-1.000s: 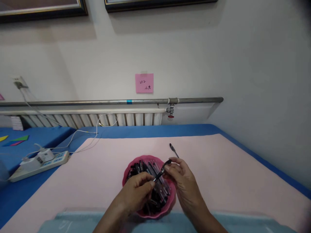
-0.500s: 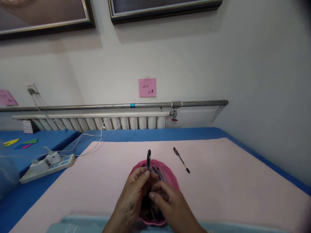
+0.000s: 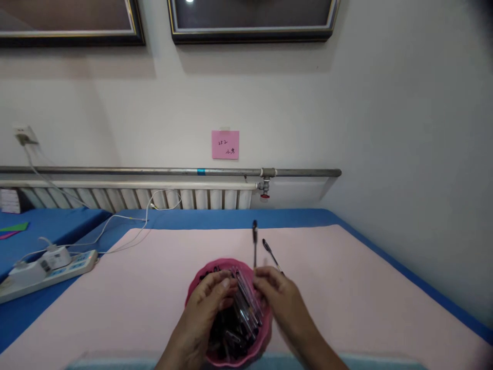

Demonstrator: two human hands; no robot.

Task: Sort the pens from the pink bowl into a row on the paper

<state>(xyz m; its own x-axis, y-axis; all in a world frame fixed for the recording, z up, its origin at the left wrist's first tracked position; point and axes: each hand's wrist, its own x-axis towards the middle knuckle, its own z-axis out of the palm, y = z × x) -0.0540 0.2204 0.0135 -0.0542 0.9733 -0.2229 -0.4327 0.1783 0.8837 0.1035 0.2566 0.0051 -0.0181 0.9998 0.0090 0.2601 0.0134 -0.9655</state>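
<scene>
Head view: I see the right hand [image 3: 278, 294] pinching a slim black-topped pen [image 3: 254, 246] near a scalloped pink bowl [image 3: 265, 336]; left hand [image 3: 204, 311] apart, grip unclear. One black-capped pen [image 3: 271, 254] lies out; many black-and-clear pieces [image 3: 243, 308] remain inside.

The right hand [image 3: 280, 295] partly hides the lying pen [image 3: 271, 253].

Left hand [image 3: 204, 303]: loosely curled, thumb reaching toward the forefinger, palm hidden
Right hand [image 3: 279, 298]: thumb and forefinger pinched together, remaining fingers bent inward
Forearms [image 3: 316, 339]: bare, entering from the lower edge, slanting toward each other
Gap: hands apart, nearly level
</scene>
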